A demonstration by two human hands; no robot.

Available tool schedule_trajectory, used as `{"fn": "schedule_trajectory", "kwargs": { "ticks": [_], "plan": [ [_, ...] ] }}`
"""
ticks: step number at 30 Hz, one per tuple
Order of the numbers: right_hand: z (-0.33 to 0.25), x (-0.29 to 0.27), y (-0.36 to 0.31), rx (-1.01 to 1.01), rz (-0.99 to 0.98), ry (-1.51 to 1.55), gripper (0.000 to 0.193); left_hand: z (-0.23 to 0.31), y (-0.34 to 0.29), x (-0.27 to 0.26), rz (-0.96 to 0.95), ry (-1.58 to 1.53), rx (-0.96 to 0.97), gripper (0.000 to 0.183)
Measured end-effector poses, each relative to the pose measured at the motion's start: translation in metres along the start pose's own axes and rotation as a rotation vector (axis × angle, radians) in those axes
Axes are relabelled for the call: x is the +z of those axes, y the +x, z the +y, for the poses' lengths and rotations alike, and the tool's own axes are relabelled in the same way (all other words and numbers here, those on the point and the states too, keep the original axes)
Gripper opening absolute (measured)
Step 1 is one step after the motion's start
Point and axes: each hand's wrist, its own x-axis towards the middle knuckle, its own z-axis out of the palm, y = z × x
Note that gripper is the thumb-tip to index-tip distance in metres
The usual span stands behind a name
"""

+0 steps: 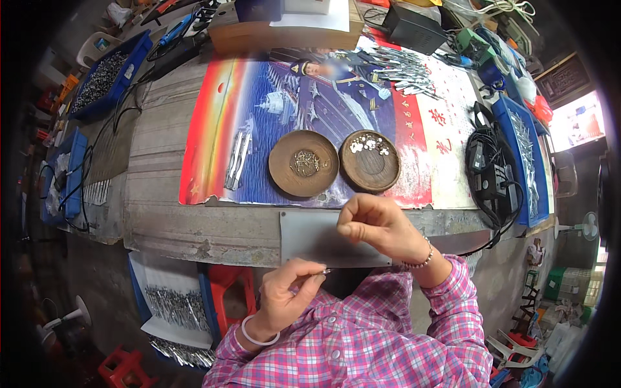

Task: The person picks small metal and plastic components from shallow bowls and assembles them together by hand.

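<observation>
My left hand (284,291), a bangle on its wrist, is low in front of the table edge. Between its thumb and forefinger it pinches a small shiny metal piece (326,271), mostly covered by the fingers. My right hand (378,226) is raised above a grey sheet (307,236) at the table's front edge. Its thumb and fingers are pressed together; whatever they hold is hidden. Just beyond it are two round wooden dishes. Small brass-coloured pins (305,163) lie in the left dish (279,178), and small pale round bits (370,142) in the right dish (377,183).
A colourful poster (213,129) covers the table middle. Slim metal tools (407,71) are heaped at its far right, with several more (239,158) at left. Blue trays (110,77) stand at both sides. Black cables and adapters (495,174) lie right. A red stool (231,291) is below.
</observation>
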Motion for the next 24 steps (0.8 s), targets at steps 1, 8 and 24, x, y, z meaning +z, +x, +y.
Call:
{"fn": "schedule_trajectory", "kwargs": {
  "ticks": [1, 8, 24],
  "plan": [
    [0.002, -0.001, -0.006, 0.034, -0.028, 0.046, 0.016, 0.008, 0.005, 0.0, -0.036, 0.198, 0.102, 0.016],
    [0.003, 0.007, -0.025, 0.157, -0.064, 0.186, 0.017, 0.011, 0.025, 0.01, -0.078, 0.69, 0.596, 0.028],
    [-0.001, -0.004, -0.025, 0.307, -0.174, 0.129, 0.015, 0.009, 0.035, 0.011, -0.164, 0.98, 0.876, 0.019]
  ]
}}
